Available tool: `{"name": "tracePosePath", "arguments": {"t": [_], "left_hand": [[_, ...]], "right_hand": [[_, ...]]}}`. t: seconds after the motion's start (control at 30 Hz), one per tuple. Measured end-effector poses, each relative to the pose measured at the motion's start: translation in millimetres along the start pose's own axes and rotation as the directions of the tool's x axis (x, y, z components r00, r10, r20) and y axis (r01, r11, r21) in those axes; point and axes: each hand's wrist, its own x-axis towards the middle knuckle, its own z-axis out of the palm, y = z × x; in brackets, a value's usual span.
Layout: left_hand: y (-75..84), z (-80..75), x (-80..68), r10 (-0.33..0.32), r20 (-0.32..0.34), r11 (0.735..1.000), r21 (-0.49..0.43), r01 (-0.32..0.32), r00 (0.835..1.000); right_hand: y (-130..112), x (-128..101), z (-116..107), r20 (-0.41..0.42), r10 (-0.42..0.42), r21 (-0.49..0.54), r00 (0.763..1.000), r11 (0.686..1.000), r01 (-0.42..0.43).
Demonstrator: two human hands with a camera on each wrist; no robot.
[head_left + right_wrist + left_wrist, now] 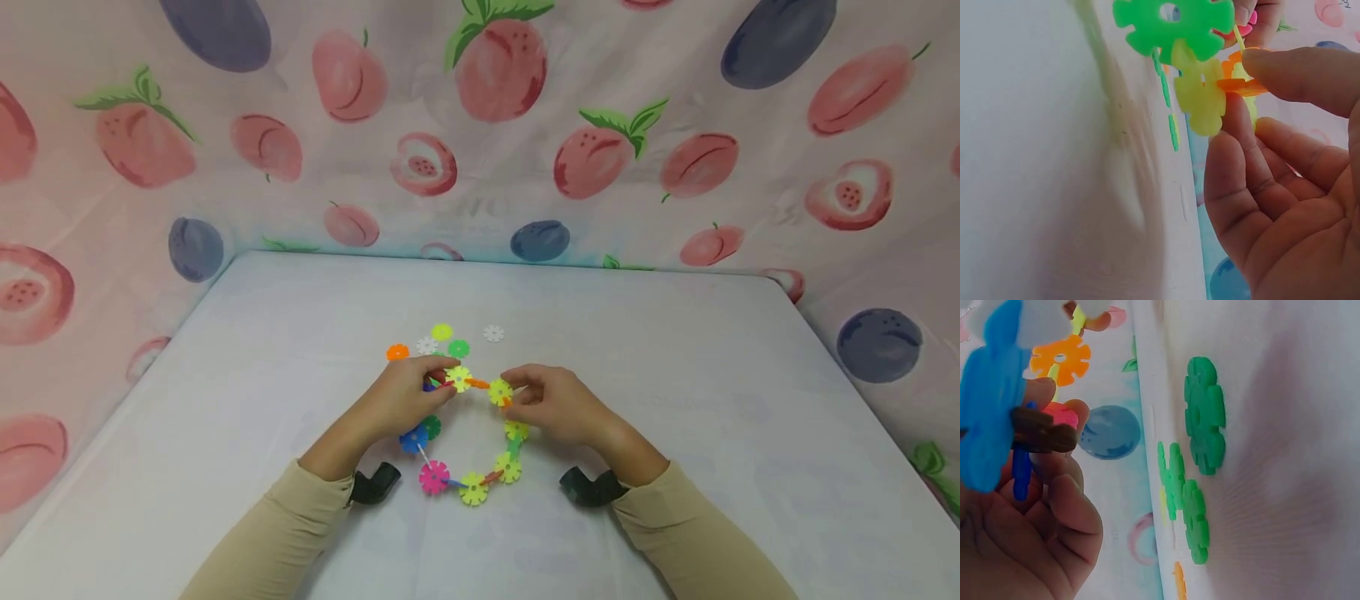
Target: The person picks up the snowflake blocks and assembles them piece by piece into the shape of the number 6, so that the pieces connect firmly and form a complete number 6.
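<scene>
A chain of slotted plastic snowflake discs, linked edge to edge, hangs in a loop between both hands. Its parts include a pink disc (pixel 434 477), a blue disc (pixel 413 440) and several yellow discs (pixel 474 489). On the loop's upper left, my left hand (pixel 405 396) pinches a red-pink disc (pixel 1062 415) between thumb and fingers, beside a dark blue one (pixel 1021 472). Opposite it, my right hand (pixel 558 404) pinches an orange disc (pixel 1241 86) joined to a yellow disc (pixel 1202 100). A light green disc (pixel 1175 28) hangs nearer the right wrist camera.
Beyond the hands lie loose discs: yellow (pixel 442 332), green (pixel 458 348), orange (pixel 397 352) and white (pixel 493 333). They rest on a white-covered table (pixel 675 350). Fruit-printed cloth (pixel 480 200) rises behind. Black curved pieces (pixel 377 483) stick out by both wrists.
</scene>
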Motion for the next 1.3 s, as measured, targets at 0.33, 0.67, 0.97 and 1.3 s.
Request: {"name": "tracePosePath", "arguments": {"t": [0.33,0.67,0.97,1.3], "left_hand": [[0.8,2.6,1.7,-0.011,0.008,1.0,0.006,0.011,1.0],[1.5,5.4,1.6,0.018,-0.011,1.0,0.01,-0.018,1.0],[2.6,6.9,0.0,0.075,-0.019,0.997,-0.008,-0.075,0.997],[8.0,7.9,-1.8,0.069,-0.026,0.998,0.005,-0.068,0.997]], "right_hand": [[-3.4,-2.2,1.4,-0.022,-0.05,-0.012,0.999,0.999,0.05],[3.6,-0.8,0.7,-0.065,0.027,0.109,0.998,0.994,-0.02],[0.9,-0.5,2.4,-0.091,0.058,0.209,0.994,0.977,-0.037],[-3.9,0.3,4.9,-0.12,0.092,0.227,0.989,0.972,-0.063]]}}
